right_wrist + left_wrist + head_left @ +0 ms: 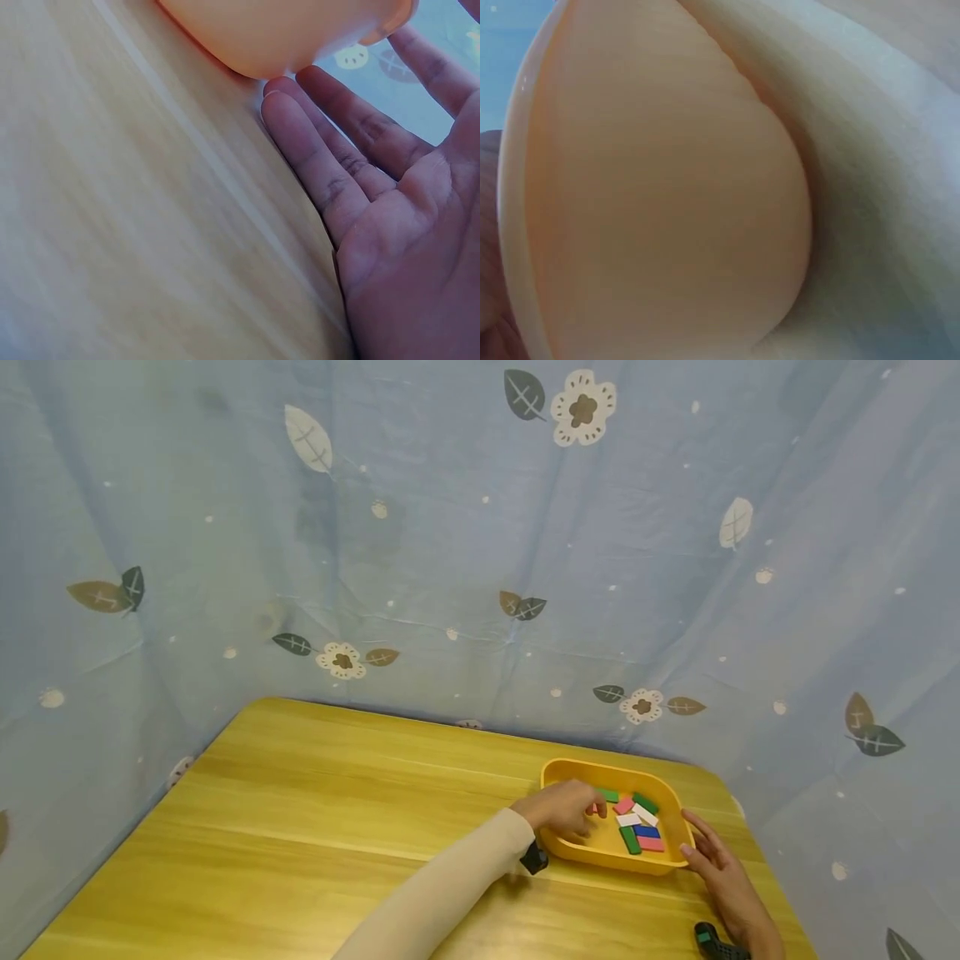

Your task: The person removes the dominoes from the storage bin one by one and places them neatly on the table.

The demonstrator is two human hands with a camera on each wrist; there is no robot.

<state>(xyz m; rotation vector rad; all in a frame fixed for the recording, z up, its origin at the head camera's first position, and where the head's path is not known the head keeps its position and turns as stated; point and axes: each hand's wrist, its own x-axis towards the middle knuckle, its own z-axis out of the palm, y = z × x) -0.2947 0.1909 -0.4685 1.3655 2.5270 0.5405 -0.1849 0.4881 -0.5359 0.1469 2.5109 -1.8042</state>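
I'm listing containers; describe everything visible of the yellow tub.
The yellow tub is a shallow open rectangle with rounded corners and a rim, apparently plastic. It sits upright on the wood-grain table, towards the right, holding green, pink, white and blue blocks. The left hand reaches in over its left side; the right hand touches its right end.

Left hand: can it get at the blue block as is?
Likely yes: the left hand is over the tray, and the blue block's top looks uncovered. The right hand is at the opposite end.
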